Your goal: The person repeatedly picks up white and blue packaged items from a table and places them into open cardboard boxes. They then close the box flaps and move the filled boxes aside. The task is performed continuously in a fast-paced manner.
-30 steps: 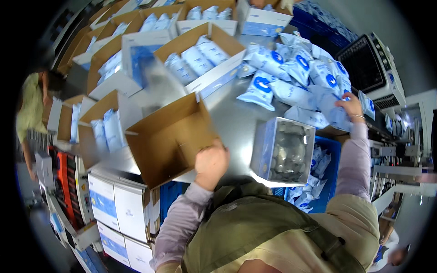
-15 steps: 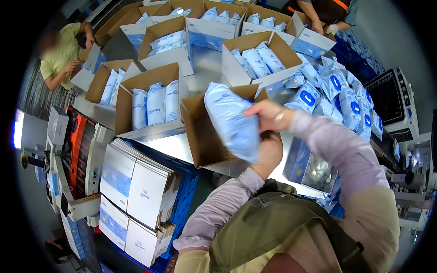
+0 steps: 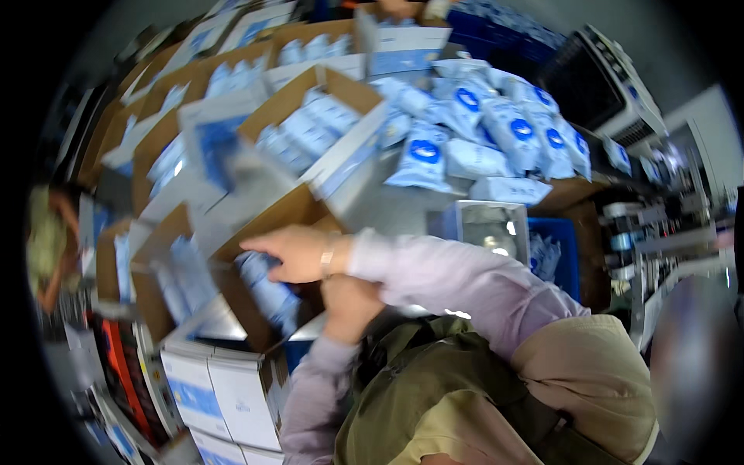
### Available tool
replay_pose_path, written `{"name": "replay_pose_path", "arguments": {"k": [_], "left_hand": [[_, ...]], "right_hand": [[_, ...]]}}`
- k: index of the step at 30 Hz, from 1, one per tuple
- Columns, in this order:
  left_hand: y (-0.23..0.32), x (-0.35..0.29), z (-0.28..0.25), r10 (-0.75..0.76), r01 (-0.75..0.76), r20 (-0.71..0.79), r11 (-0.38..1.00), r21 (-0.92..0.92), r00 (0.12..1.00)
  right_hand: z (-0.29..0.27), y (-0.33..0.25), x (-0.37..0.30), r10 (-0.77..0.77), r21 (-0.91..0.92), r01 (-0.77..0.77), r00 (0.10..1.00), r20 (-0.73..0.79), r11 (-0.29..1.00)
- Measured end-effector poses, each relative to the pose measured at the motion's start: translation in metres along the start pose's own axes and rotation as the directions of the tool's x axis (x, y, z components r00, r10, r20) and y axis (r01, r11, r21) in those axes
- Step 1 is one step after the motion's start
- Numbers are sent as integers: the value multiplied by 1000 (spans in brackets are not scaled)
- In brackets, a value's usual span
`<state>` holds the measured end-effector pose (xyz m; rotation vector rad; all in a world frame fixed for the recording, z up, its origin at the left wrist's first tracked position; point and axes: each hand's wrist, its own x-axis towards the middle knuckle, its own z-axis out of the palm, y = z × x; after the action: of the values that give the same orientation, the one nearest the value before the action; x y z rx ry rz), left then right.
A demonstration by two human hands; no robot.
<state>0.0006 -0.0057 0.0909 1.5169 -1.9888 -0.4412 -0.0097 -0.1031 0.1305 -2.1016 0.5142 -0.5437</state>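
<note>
A light blue soft pack (image 3: 271,294) stands inside an open brown-lined carton (image 3: 298,217) in front of me. My right hand (image 3: 298,254) reaches over the carton, its index finger stretched left above the pack's top and its thumb close to the pack. It does not grip the pack. My left hand (image 3: 350,304) is at the carton's near right side, under my right wrist; its fingers are hidden. To the left, a blurred carton (image 3: 159,263) holds upright packs. Beyond, another open carton (image 3: 356,155) holds a row of packs.
Loose blue-and-white packs (image 3: 426,155) lie heaped on the metal table at right. A clear-topped box (image 3: 487,226) stands beside a blue bin (image 3: 559,248). Stacked folded cartons (image 3: 232,395) sit at lower left. Another person (image 3: 54,240) is at far left. A boxy machine (image 3: 597,77) stands at back right.
The pack has gone from above the carton down into it. My right hand has loosened from the pack, its index finger now extended. The whole view has turned toward the right.
</note>
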Motion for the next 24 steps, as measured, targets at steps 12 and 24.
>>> {"name": "replay_pose_path", "arguments": {"k": [12, 24], "left_hand": [[23, 246, 193, -432, 298, 296, 865, 405, 852], [3, 263, 106, -481, 492, 428, 865, 92, 765]], "right_hand": [[-336, 204, -306, 173, -361, -791, 496, -851, 493], [-378, 220, -292, 604, 290, -633, 360, -711, 718]]}}
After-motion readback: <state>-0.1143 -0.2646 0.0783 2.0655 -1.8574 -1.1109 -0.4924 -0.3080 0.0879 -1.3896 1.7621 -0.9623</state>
